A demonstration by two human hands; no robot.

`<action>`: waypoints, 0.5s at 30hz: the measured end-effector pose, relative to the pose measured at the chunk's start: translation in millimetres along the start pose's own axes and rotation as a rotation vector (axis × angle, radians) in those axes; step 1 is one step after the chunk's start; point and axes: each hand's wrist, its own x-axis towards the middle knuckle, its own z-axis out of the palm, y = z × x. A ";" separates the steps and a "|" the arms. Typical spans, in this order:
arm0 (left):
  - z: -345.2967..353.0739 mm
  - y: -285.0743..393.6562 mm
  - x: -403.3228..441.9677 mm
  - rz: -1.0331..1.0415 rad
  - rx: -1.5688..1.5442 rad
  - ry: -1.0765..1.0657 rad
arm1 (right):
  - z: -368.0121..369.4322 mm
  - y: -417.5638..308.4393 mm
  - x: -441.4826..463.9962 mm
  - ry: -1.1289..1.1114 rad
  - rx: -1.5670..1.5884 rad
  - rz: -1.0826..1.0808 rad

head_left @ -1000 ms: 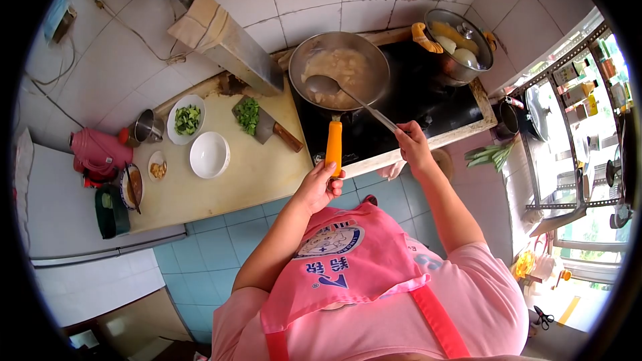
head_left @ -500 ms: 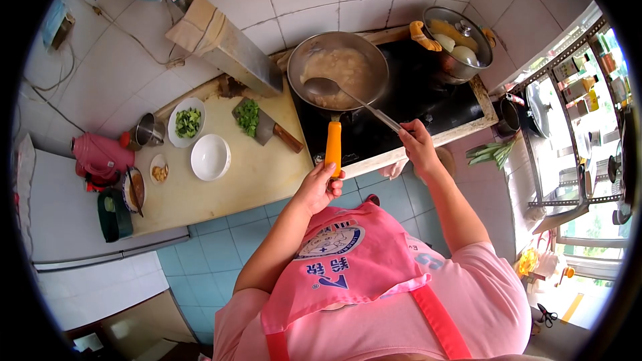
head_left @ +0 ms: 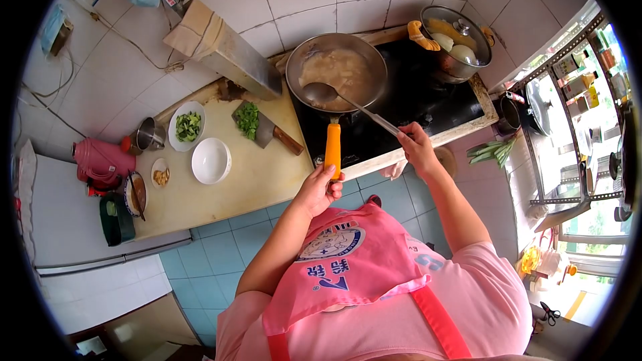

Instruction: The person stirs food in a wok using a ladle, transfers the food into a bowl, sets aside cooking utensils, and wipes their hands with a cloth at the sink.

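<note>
Head view: a black stovetop (head_left: pixel 428 113) bears a wide pan (head_left: pixel 374 90) of pale, cloudy food (head_left: pixel 338 70), beside a cream counter (head_left: pixel 221 204). The left hand (head_left: pixel 319 190) is closed around the pan's orange handle (head_left: pixel 333 147); the right hand (head_left: pixel 418 147) grips a metal ladle (head_left: pixel 321 93), fingers curled shut, its bowl inside the pan, near the handle side.

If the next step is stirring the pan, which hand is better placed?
Right, I'd judge: the right hand holds the ladle, its bowl inside the pan. The left hand grips the orange handle, so it suits steadying.
</note>
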 end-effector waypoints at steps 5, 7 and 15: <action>-1.7 -0.7 1.0 0.001 -0.001 0.001 | 3.9 6.6 -2.4 0.006 -0.024 -0.048; -1.8 -0.5 1.2 0.003 0.000 0.001 | 4.4 8.3 -2.6 0.019 0.009 -0.034; -2.3 -0.2 1.8 0.001 0.002 -0.006 | 1.6 8.5 -3.4 0.042 0.021 -0.006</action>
